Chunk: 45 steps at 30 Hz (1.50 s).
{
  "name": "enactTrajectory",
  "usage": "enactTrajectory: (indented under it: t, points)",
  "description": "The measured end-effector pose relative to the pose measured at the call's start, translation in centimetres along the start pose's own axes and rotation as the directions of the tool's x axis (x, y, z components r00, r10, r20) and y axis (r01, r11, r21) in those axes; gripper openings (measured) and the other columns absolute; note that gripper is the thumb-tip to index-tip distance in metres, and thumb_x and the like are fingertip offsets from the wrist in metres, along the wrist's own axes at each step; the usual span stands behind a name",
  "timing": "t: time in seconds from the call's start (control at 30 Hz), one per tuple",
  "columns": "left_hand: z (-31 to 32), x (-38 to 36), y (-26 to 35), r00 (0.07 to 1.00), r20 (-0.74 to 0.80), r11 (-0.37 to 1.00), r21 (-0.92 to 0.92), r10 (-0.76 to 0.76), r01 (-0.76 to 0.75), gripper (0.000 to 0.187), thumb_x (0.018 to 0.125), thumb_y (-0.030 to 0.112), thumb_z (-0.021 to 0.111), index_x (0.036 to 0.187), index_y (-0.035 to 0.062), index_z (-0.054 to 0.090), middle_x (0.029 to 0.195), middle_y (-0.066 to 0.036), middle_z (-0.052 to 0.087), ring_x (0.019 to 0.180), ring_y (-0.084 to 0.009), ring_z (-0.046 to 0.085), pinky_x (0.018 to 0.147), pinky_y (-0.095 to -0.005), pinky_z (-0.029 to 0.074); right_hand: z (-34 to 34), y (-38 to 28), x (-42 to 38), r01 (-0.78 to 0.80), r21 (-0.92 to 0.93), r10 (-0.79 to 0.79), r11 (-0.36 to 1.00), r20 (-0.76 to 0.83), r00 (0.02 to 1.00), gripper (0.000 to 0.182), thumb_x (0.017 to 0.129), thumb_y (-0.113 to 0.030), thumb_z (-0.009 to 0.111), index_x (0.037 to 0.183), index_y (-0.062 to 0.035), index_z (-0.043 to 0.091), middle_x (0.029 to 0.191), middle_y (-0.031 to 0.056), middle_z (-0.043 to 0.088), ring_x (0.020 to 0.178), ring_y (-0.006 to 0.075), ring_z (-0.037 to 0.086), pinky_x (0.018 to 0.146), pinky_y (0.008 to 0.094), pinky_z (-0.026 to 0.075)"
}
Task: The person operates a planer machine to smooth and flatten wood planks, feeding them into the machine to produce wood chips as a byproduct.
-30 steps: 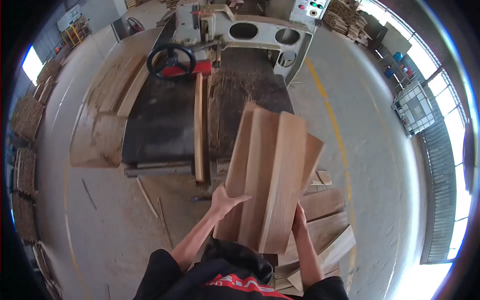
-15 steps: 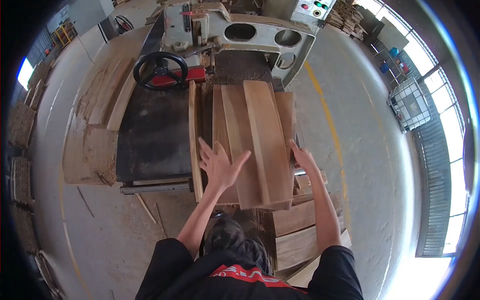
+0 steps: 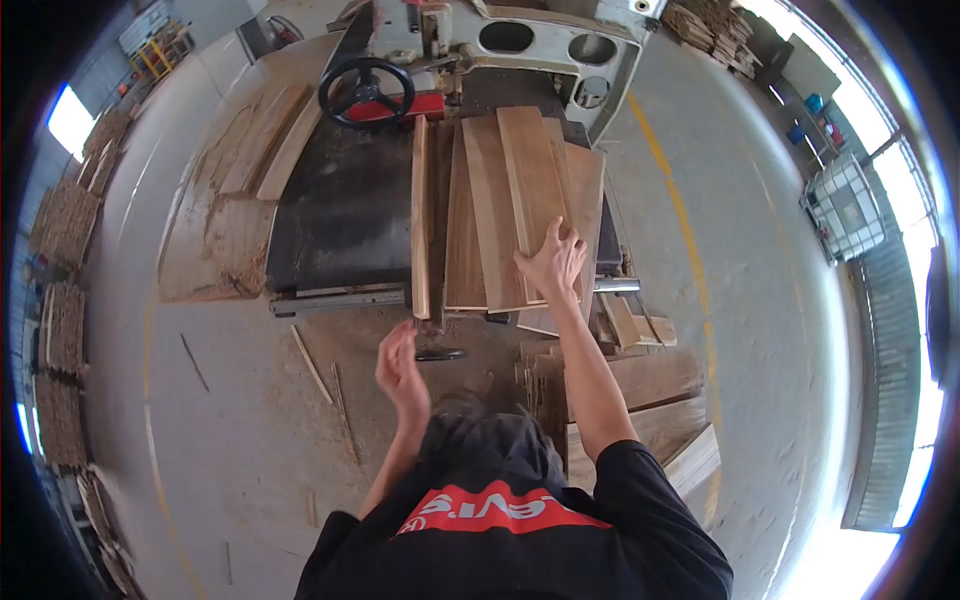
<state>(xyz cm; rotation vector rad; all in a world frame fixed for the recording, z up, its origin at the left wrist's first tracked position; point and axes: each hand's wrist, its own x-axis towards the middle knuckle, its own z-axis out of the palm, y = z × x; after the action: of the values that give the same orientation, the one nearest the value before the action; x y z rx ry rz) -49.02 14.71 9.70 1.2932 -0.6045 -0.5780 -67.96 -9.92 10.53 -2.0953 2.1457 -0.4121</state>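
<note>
My right hand [image 3: 556, 264] lies over the near part of the top board [image 3: 530, 165], thumb and fingers spread across the wood. Several flat wooden boards [image 3: 482, 205] overlap beneath it on the dark machine table [image 3: 335, 210], their near ends about level with the table's front edge. Close to the near end of an upright narrow wooden strip [image 3: 420, 220], my left hand [image 3: 400, 365] is raised with its fingers stretched out and nothing in it. That strip runs along the left side of the boards.
A black handwheel [image 3: 366, 92] and the pale machine frame [image 3: 550, 40] stand beyond the boards. Longer planks [image 3: 265, 140] lie to the left of the table. More boards [image 3: 640, 385] are stacked low on my right. Thin offcuts [image 3: 312, 362] lie on the floor.
The boards have slid forward onto the machine table. My right hand has moved from their right edge onto the top board; my left hand has come off them, back toward me. The view has shifted.
</note>
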Motion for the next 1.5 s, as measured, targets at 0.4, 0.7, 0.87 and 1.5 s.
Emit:
enactTrajectory:
  t: [0.4, 0.7, 0.87, 1.5]
  points:
    - [-10.7, -3.8, 7.3, 0.902, 0.419, 0.908, 0.409, -0.103, -0.087, 0.119, 0.066, 0.04, 0.106, 0.161, 0.0029, 0.045, 0.161, -0.017, 0.051, 0.149, -0.0311, 0.05, 0.121, -0.0511, 0.041, -7.6, -3.9, -15.5, -0.557, 0.745, -0.409, -0.368, 0.408, 0.816, 0.07, 0.105, -0.048, 0.063, 0.147, 0.0079, 0.06, 0.125, 0.0149, 0.075, 0.104, 0.0243, 0.075, 0.091, 0.035, 0.061]
    - [-11.7, 4.3, 2.8, 0.79, 0.611, 0.806, 0.439, 0.057, -0.397, 0.159, 0.062, 0.046, 0.107, 0.171, -0.0103, 0.006, 0.176, -0.038, 0.015, 0.164, -0.0544, 0.019, 0.132, -0.0575, 0.029, 2.2, -15.4, -23.1, -0.699, 0.619, -0.308, -0.358, 0.628, 0.715, 0.075, 0.102, -0.054, 0.063, 0.153, 0.0006, 0.056, 0.142, 0.0177, 0.068, 0.125, 0.0284, 0.068, 0.11, 0.0414, 0.054]
    - [-15.1, 10.6, 1.7, 0.735, 0.674, 0.808, 0.389, 0.079, -0.443, 0.153, 0.067, 0.035, 0.103, 0.171, -0.0103, 0.001, 0.175, -0.04, 0.012, 0.164, -0.0575, 0.017, 0.132, -0.0578, 0.027, 6.5, -19.1, -22.0, -0.677, 0.616, -0.189, -0.402, 0.667, 0.72, 0.062, 0.105, -0.053, 0.061, 0.145, -0.0047, 0.066, 0.133, 0.0129, 0.074, 0.117, 0.0252, 0.072, 0.102, 0.0411, 0.059]
    - [-8.9, 25.4, -8.2, 0.473, 0.881, 0.597, 0.362, 0.032, -0.716, 0.103, 0.087, 0.041, 0.082, 0.165, -0.0053, 0.034, 0.168, -0.034, 0.039, 0.162, -0.0552, 0.024, 0.133, -0.0608, 0.022, 12.1, -25.9, -9.9, 0.341, 0.564, -0.443, 0.752, 0.049, 0.895, 0.07, 0.104, -0.033, 0.073, 0.153, 0.0117, 0.052, 0.168, 0.0342, 0.041, 0.157, 0.0522, 0.038, 0.126, 0.0551, 0.04]
